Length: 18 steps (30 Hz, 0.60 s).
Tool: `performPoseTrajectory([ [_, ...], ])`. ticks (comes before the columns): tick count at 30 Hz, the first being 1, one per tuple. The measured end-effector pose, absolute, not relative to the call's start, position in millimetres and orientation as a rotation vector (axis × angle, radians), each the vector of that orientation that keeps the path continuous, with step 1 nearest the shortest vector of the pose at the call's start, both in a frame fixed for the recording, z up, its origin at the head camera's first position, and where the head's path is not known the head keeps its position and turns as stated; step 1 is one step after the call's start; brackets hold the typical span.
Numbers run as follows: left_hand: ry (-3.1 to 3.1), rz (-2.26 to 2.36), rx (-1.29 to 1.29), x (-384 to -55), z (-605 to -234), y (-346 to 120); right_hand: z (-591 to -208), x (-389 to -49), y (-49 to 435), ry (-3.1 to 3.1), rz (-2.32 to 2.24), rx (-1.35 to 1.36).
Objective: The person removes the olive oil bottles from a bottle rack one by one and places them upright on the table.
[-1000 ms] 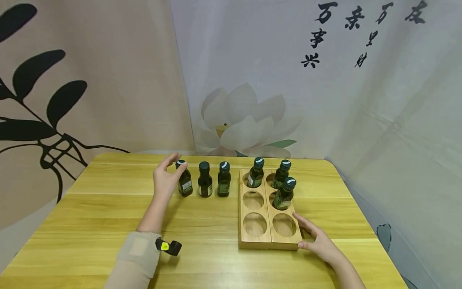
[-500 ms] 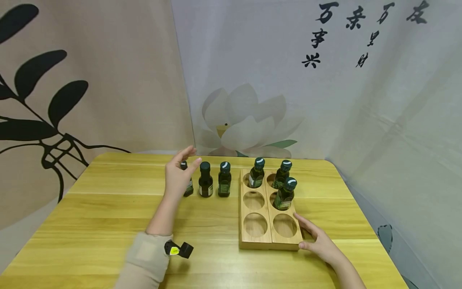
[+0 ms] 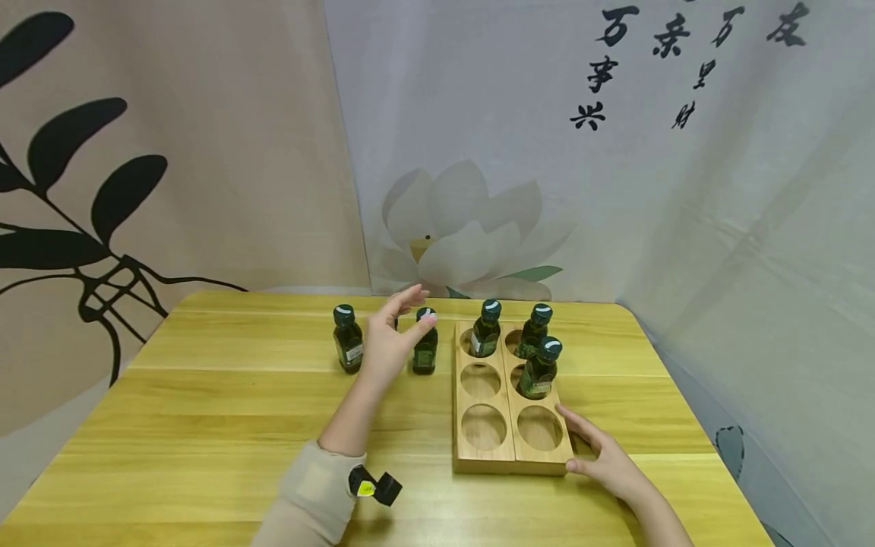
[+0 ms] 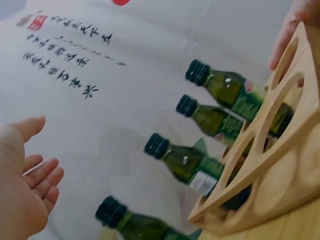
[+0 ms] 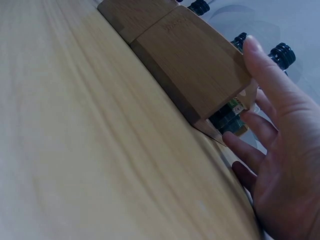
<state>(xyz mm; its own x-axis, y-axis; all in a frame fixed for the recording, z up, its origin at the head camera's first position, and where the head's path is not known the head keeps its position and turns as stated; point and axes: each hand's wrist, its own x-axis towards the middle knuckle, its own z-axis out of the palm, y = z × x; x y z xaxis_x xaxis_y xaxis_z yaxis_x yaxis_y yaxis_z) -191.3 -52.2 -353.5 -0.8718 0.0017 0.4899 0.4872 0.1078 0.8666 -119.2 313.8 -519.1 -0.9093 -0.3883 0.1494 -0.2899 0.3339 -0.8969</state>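
Observation:
Three small dark green bottles with black caps stand on the table left of a wooden bottle rack: the left bottle (image 3: 349, 346), a middle one mostly behind my left hand, and the right bottle (image 3: 425, 353). My left hand (image 3: 388, 346), fingers spread and holding nothing, hovers beside the right bottle; its thumb overlaps that cap in the head view. In the left wrist view the left hand (image 4: 25, 185) shows apart from the bottles. The wooden bottle rack (image 3: 481, 463) carries three similar bottles in its round holes. My right hand (image 3: 604, 460) holds the rack's near right corner between thumb and fingers.
In the rack, a bottle (image 3: 486, 334) stands at the back left, another bottle (image 3: 534, 334) at the back right, and a third bottle (image 3: 538, 372) in front of that. A printed cloth (image 3: 465, 152) hangs behind the wooden table (image 3: 205, 425).
My left hand has moved right, from the cap of the left bottle past the middle one to the right bottle. The right hand and rack have stayed put.

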Motion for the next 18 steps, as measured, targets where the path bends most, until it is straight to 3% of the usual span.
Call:
performPoseTrajectory([
  [14,-2.115,-1.92,-0.553,-196,-368,-9,-518,-119,313,2.482,-1.656,-0.648],
  [18,-2.138,-1.902,-0.569,-214,-391,3,-518,-119,313,2.479,-1.654,-0.644],
])
